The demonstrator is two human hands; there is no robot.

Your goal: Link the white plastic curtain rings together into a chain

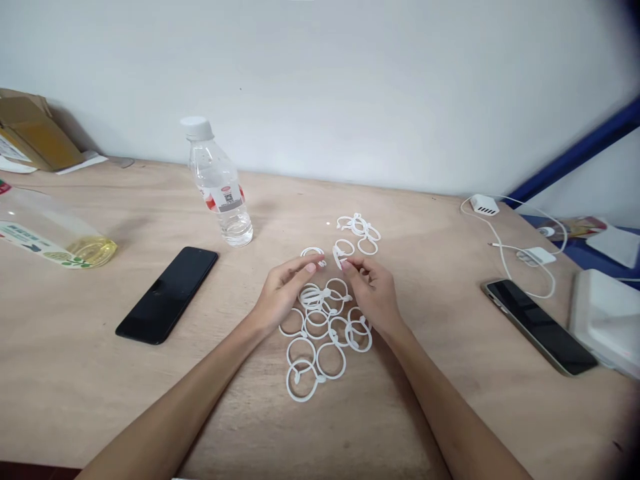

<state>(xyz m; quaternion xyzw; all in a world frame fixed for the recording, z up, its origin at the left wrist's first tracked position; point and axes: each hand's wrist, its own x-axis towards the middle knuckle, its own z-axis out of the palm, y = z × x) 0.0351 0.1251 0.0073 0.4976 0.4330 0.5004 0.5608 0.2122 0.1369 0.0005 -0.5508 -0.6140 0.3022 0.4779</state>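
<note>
Mid-desk, between the forearms: white rings (333, 312) are lying in a loose pile on the wooden desk (240, 400), many of them overlapping, with small knobs showing on their rims.
Left hand: the left hand (286, 285) is pinching a first ring (323, 264) by its small end piece, between thumb and forefinger, just beyond the top of the pile.
Right hand: the right hand (373, 287) is gripping a second ring (337, 257) between thumb and curled fingers; this ring is showing nearly edge-on.
Gap between the hands: the fingertips are facing each other, near but not touching.
Beyond the right fingertips: another ring is showing; whether it is being held, one cannot tell.
Toward the wall: a small cluster of rings (358, 225) is lying apart from the main pile.
Left of the hands: a clear bottle (220, 187) with a white cap is standing near a dark phone (167, 293), which is lying flat.
Far left: a bottle with yellow liquid (95, 252) is running out of view, and an open cardboard box (55, 140) is sitting behind it.
Right side: a second phone (543, 327) is lying beside a white case (607, 317), while a white cable (495, 230) is curving near a charging block (485, 205).
</note>
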